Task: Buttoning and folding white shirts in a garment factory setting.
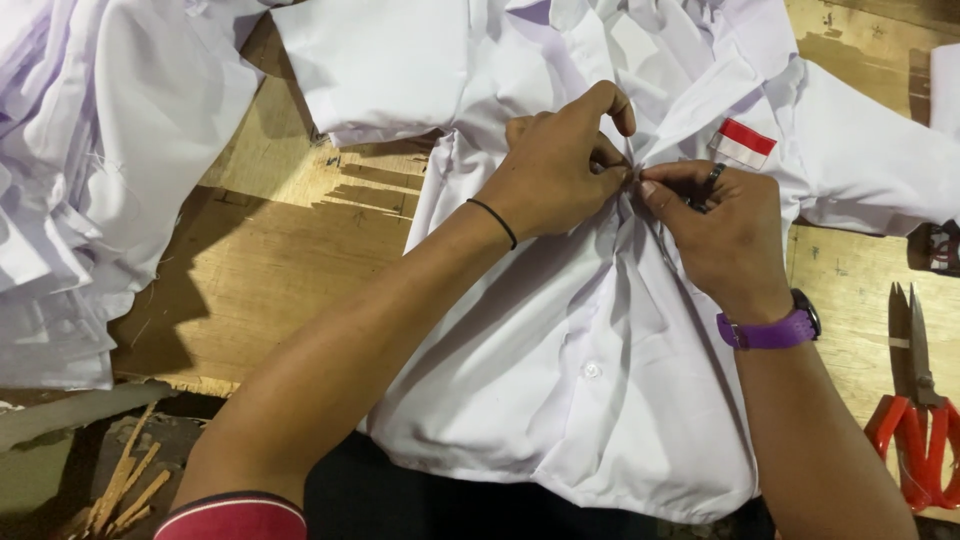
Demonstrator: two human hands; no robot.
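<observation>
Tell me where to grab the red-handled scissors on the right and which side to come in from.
Take the scissors by the red handle loops, coming in from the near table edge. They lie flat on the wooden table with the blades pointing away, so the loops are the closest and safest part. The right hand is nearer to them, but both it and the left hand are pinching the white shirt.

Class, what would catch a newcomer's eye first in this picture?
The left hand and right hand pinch the front placket of a white cotton shirt at centre, on a worn wooden table. Red-handled metal scissors lie at the right edge; a pile of white shirts sits left.
</observation>
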